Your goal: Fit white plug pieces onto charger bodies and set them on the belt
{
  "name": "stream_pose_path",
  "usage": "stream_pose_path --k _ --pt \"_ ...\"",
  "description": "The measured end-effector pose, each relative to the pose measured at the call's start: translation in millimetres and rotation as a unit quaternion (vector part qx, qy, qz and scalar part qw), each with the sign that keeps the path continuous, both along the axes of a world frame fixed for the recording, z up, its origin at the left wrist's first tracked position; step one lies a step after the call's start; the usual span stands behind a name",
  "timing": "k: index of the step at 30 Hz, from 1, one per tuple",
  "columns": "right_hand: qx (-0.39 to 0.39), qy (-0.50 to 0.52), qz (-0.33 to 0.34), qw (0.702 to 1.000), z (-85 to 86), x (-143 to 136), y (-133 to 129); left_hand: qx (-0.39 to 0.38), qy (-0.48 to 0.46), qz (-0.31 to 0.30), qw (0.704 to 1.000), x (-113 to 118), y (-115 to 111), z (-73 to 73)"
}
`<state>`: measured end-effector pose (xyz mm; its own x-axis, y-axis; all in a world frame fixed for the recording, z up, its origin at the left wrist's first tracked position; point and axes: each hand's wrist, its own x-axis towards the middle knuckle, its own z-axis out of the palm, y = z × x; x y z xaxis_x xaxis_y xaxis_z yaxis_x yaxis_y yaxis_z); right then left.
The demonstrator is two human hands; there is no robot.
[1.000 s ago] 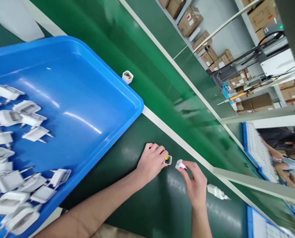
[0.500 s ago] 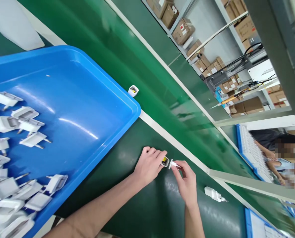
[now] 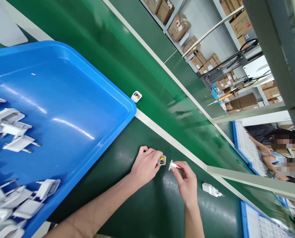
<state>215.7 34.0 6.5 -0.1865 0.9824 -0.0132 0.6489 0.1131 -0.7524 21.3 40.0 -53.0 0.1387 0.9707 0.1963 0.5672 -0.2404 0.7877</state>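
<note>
Between the fingers of my left hand is a white charger housing, its open end facing right with a yellow part showing inside. My right hand pinches a small white plug cap with metal pins, its flat side turned towards the housing. A short gap separates the two pieces. To the right of my right hand a white charger with pins lies on the dark green table. Another open housing stands on the green belt by the tray's corner.
A blue tray on the left holds several white plug shells. At the right stand another blue-edged tray and a farther one with many white pieces, near a co-worker. A metal post crosses the belt's edge.
The housing and plug cap are slightly farther apart, and the housing's open end has turned more into view. The whole scene has shifted a little left as the camera moved.
</note>
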Motion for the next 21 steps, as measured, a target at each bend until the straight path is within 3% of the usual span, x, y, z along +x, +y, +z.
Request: stream_pose_path --k 6,12,18,21 --pt "0.042 -0.044 0.057 0.997 4.5 -3.5 5.6 0.032 -0.018 -0.022 0.999 -2.3 -0.7 -2.2" --pt "0.083 -0.067 0.061 0.992 1.5 -4.4 5.8 0.038 -0.016 -0.022 0.999 -0.2 -1.6 -5.4" --pt "-0.048 0.046 -0.036 0.997 7.1 -4.0 1.7 0.048 -0.073 -0.030 0.996 -4.6 -2.4 0.3" --pt "-0.120 0.105 -0.040 0.986 7.1 -2.7 -1.4 0.074 -0.128 -0.069 0.987 -6.5 -1.7 4.0"
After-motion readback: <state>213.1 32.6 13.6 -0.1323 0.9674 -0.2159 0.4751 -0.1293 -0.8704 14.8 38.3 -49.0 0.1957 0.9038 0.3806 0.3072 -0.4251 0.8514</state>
